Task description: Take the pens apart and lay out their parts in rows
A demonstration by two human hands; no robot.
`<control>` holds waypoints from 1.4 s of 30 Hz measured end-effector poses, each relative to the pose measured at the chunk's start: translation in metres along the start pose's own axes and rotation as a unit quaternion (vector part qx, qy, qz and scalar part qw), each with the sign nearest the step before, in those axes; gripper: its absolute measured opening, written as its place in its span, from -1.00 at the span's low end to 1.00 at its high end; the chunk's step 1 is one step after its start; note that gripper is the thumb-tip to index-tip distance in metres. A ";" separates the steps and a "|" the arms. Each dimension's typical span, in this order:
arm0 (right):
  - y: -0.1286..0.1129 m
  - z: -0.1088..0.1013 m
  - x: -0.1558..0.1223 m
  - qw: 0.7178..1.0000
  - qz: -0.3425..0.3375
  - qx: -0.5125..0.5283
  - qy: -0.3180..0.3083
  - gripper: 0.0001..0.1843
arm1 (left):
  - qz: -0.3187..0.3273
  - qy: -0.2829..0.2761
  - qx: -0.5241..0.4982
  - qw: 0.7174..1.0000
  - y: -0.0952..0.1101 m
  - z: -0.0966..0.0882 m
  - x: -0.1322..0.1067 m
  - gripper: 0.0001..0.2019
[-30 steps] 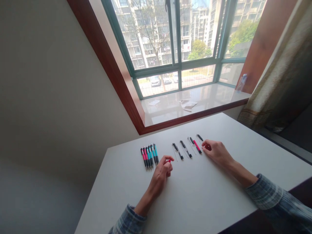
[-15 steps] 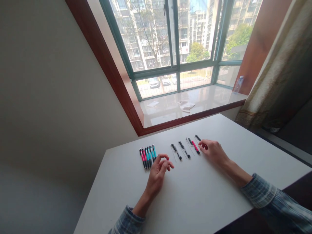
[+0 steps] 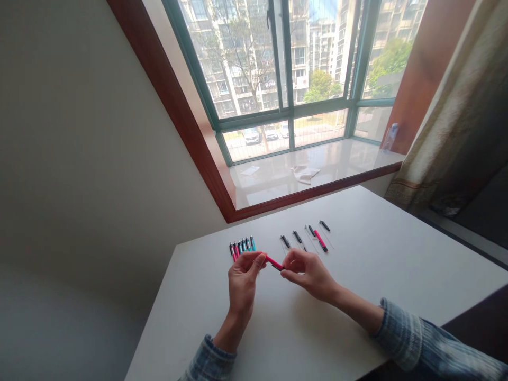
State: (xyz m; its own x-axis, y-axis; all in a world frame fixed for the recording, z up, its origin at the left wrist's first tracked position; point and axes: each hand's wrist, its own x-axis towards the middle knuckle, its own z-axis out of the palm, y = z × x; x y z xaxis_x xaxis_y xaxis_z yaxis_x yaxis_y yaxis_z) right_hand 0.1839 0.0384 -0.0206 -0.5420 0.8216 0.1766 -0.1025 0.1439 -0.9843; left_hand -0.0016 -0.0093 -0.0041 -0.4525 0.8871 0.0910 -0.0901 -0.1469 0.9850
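Would call this pink barrel (image 3: 273,261), pinched at opposite ends by left hand (image 3: 243,284) and right hand (image 3: 311,273), light, stiff, maybe slick (tiny in view), so grip those ends.

Far centre, a green-framed window (image 3: 291,112), edged in reddish-brown wooden trim (image 3: 192,137). On its glossy pale sill (image 3: 262,188), from left to right: a flat white sheet (image 3: 250,170), a crumpled pale cloth (image 3: 305,173), a clear bottle (image 3: 391,137). Outside, apartment blocks (image 3: 323,39), trees (image 3: 321,87) and parked cars (image 3: 251,135). At far right, a beige curtain (image 3: 440,116); at left, a plain grey wall (image 3: 87,159).
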 end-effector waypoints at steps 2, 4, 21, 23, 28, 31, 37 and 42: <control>0.000 -0.002 0.001 0.999 -0.020 -0.008 0.031 -0.75 | -0.031 0.008 -0.026 0.999 -0.001 0.000 -0.001 -0.68; -0.002 -0.006 0.003 0.996 -0.040 -0.003 0.076 -0.75 | -0.076 -0.001 -0.046 0.996 -0.001 0.001 -0.003 -0.64; -0.014 -0.024 0.007 0.986 -0.067 0.037 0.150 -0.71 | -0.259 -0.068 -0.117 0.956 -0.011 0.015 -0.018 -0.55; -0.016 -0.029 0.008 0.983 -0.061 0.047 0.166 -0.69 | -0.258 -0.060 -0.117 0.957 -0.012 0.014 -0.017 -0.54; -0.009 -0.070 0.013 0.963 -0.063 0.072 0.251 -0.63 | -0.249 -0.065 -0.106 0.960 -0.012 0.009 -0.017 -0.56; 0.007 -0.114 0.013 0.946 -0.044 0.063 0.314 -0.60 | -0.235 -0.079 -0.096 0.964 -0.013 0.005 -0.018 -0.62; 0.037 -0.183 0.001 0.932 0.046 -0.064 0.355 -0.58 | -0.221 -0.100 -0.082 0.967 -0.015 0.001 -0.019 -0.67; 0.044 -0.188 -0.004 0.941 0.073 -0.107 0.314 -0.52 | -0.222 -0.100 -0.078 0.967 -0.014 0.002 -0.017 -0.67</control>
State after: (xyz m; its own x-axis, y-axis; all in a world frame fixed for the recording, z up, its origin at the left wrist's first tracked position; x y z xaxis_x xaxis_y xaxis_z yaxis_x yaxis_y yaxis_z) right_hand 0.3386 0.1452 -0.0657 0.0686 0.9954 0.0676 0.1406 0.0575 -0.9884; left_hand 0.0087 -0.0217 -0.0191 -0.1598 0.9421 -0.2947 -0.3754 0.2181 0.9008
